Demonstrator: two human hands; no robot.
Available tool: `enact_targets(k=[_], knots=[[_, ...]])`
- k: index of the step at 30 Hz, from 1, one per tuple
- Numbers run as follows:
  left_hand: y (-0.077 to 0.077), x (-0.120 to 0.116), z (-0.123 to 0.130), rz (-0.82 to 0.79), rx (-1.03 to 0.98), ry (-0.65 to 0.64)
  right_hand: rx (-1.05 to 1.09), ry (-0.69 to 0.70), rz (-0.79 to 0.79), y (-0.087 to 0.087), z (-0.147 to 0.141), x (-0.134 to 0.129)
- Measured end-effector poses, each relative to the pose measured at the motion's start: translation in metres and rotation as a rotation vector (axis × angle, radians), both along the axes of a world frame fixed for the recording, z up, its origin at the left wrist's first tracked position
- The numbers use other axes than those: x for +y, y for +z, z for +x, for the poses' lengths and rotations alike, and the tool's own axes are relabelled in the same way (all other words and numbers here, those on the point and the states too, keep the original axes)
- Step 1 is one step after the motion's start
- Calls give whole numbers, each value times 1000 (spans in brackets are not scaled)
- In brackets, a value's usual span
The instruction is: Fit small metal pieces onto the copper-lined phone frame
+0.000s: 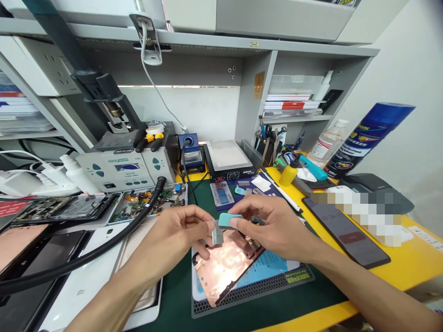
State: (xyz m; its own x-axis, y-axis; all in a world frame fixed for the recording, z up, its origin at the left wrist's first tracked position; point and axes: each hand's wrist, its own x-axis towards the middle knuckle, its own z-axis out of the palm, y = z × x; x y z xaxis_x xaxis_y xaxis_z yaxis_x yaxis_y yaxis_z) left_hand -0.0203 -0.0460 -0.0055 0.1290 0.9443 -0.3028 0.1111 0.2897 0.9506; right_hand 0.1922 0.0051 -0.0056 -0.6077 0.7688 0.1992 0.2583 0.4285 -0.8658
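A: A grey metal shelf unit (204,42) is seen across the top of the frame. What is set out below it?

B: A yellow tabletop (404,272) is partly covered by a dark green work mat (173,290). At the upper centre, a black box-shaped heater with a pale flat top (230,157) is placed, and at the left a grey control unit with a small display (140,174) is seen.

A: How are the hands occupied?

B: In the middle of the frame, a small grey rectangular piece (217,235) is pinched between the thumb and fingers of the left hand (185,230). A small turquoise block (228,220) is gripped likewise by the right hand (277,228). The two pieces are held close together; whether they are touching cannot be told.

A: And beneath the hands?

B: A shiny copper-coloured panel (223,267) is laid at a slant, just below centre, on a blue-and-white pad with a black honeycomb border (256,295).

A: What is placed toward the sides?

B: At the left, green and orange circuit parts (133,210) are heaped in a shallow tray, crossed by a thick black hose (152,200). At the right, a dark flat phone (346,230) is laid on the yellow surface, and a blue-capped spray can (367,140) is tilted in view behind it.
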Motion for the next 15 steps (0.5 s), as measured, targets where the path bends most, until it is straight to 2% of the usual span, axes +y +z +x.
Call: enact_targets(k=[8,15], knots=[[-7,-2,2,35,18,27,-44,34,-148,-1,-2,0],[-9,-3,3,50,29,46,-36,28,-113,-1,-3,-1]])
